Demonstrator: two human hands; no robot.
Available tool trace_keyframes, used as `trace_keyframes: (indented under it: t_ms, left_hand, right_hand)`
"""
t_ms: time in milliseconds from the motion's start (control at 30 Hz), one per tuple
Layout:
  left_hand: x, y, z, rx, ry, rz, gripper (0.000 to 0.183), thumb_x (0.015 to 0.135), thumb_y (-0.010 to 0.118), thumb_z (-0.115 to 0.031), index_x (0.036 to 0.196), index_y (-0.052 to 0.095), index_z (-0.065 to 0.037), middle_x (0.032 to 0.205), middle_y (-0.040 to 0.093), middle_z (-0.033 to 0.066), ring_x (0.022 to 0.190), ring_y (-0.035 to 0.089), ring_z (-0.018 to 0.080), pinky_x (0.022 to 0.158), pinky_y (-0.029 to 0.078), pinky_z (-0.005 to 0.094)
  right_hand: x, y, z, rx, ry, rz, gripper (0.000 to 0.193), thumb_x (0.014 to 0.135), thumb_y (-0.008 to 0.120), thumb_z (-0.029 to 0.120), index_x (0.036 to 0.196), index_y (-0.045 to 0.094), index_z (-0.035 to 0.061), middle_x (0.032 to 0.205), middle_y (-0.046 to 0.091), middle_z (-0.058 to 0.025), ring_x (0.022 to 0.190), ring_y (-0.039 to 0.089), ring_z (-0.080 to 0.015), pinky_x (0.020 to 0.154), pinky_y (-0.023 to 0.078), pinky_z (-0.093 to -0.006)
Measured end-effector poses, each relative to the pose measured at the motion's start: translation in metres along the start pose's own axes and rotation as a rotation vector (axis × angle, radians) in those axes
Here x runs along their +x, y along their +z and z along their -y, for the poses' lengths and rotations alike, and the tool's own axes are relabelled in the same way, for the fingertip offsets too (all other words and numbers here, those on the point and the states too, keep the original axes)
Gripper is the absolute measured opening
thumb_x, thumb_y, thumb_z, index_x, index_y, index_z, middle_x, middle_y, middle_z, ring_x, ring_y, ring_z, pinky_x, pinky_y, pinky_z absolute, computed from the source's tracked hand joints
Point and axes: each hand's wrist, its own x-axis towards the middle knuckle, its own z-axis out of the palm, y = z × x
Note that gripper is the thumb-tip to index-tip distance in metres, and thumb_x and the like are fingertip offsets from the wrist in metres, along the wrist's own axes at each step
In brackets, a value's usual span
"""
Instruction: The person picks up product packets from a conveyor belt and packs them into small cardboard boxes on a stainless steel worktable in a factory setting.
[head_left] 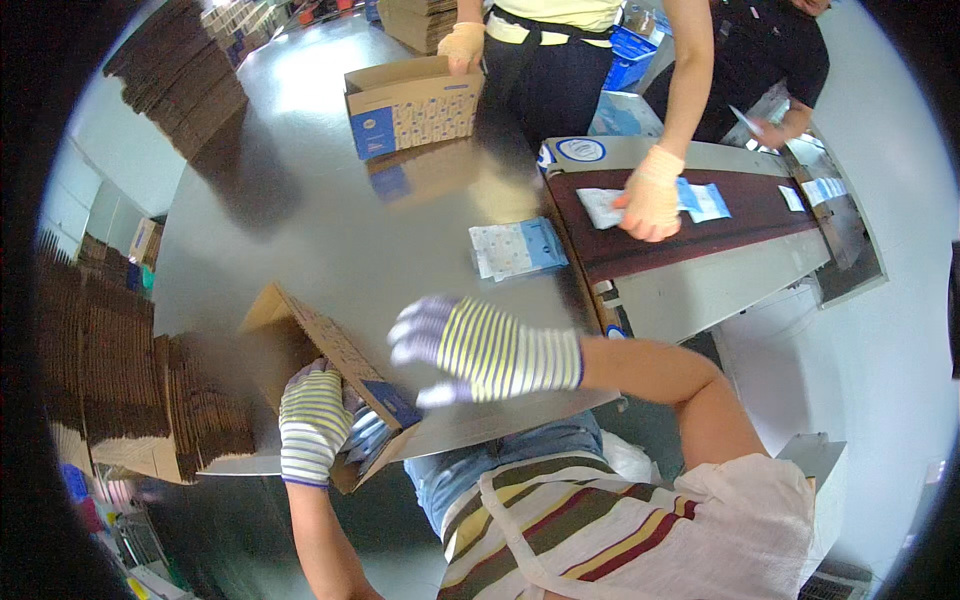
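My left hand in its striped knit glove dips into the tan cardboard box, tilted at the near edge of the shiny grey metal counter, perhaps steadying flat blue packets inside; its fingers hidden, I can't tell their grip. My right hand hovers spread, empty.

Yellow-and-white striped gloves, brown-and-blue box, white-and-blue packets, maroon belt.

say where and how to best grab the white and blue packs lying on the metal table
The packs are probably best gripped across their long near and far edges, coming from the wearer's side: they lie flat, and the open right hand is on that side. The co-worker's hand is over the conveyor, to their right.
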Motion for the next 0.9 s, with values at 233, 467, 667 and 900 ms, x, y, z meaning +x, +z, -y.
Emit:
trace_keyframes:
  t_ms: [233, 467, 667, 900]
  left_hand:
    - [0.011, 0.004, -0.008, 0.027, 0.026, -0.018, 0.038, 0.082, 0.059, -0.027, 0.107, 0.06, 0.002, 0.114, 0.059, 0.0203, 0.107, 0.055, 0.0359, 0.096, 0.041, 0.0434]
    - [0.014, 0.002, -0.012, 0.041, 0.056, -0.063, 0.033, 0.08, 0.06, -0.025, 0.101, 0.062, 0.0, 0.107, 0.06, 0.0189, 0.1, 0.057, 0.0359, 0.091, 0.043, 0.0434]
    - [0.01, 0.001, -0.01, 0.05, 0.026, -0.052, 0.034, 0.078, 0.062, -0.025, 0.103, 0.061, -0.002, 0.109, 0.06, 0.0205, 0.099, 0.057, 0.0373, 0.088, 0.044, 0.0443]
    - [0.009, 0.007, -0.004, -0.018, 0.053, -0.107, 0.036, 0.077, 0.062, -0.024, 0.104, 0.061, -0.001, 0.109, 0.06, 0.0207, 0.1, 0.056, 0.0375, 0.09, 0.043, 0.0444]
  right_hand:
    - [-0.069, -0.043, -0.068, -0.249, 0.291, 0.195, 0.041, 0.084, 0.061, 0.042, 0.1, 0.059, 0.0049, 0.094, 0.061, -0.014, 0.089, 0.059, -0.032, 0.082, 0.046, -0.0424]
    - [-0.086, 0.026, -0.046, -0.042, 0.442, 0.354, 0.035, 0.084, 0.061, 0.039, 0.099, 0.061, 0.0068, 0.096, 0.062, -0.0145, 0.09, 0.059, -0.0328, 0.085, 0.046, -0.0439]
    - [-0.086, 0.079, -0.048, -0.079, 0.426, 0.214, 0.03, 0.081, 0.063, 0.033, 0.096, 0.061, 0.0071, 0.1, 0.06, -0.0111, 0.097, 0.055, -0.0299, 0.088, 0.043, -0.0439]
    - [-0.078, 0.079, -0.047, -0.012, 0.471, 0.213, 0.026, 0.083, 0.061, 0.028, 0.098, 0.06, 0.0065, 0.099, 0.06, -0.0115, 0.097, 0.055, -0.0308, 0.088, 0.043, -0.0445]
